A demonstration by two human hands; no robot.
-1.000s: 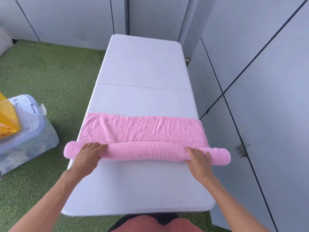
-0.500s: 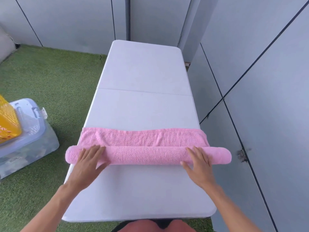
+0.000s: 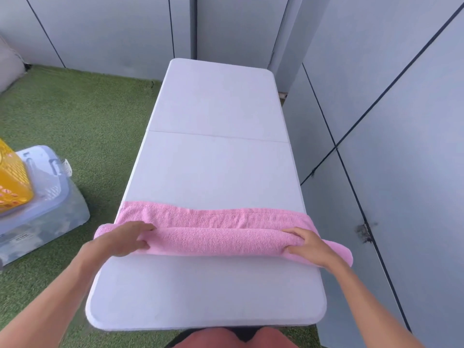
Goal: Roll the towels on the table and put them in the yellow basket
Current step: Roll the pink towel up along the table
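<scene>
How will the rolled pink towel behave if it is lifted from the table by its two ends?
The pink towel is soft terry, so its middle will probably sag. A flat strip remains unrolled, so the roll may loosen. Its ends overhang the table, beyond both hands, left and right, and will likely droop.

Enclosed patio-like corner: artificial grass floor [image 3: 75, 121], grey panel walls [image 3: 401, 121], white folding table [image 3: 216, 172].

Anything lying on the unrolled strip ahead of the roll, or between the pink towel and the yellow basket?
Nothing visible: the flat strip of pink terry towel is bare; the yellow plastic basket sits off the white folding table's left side.
</scene>
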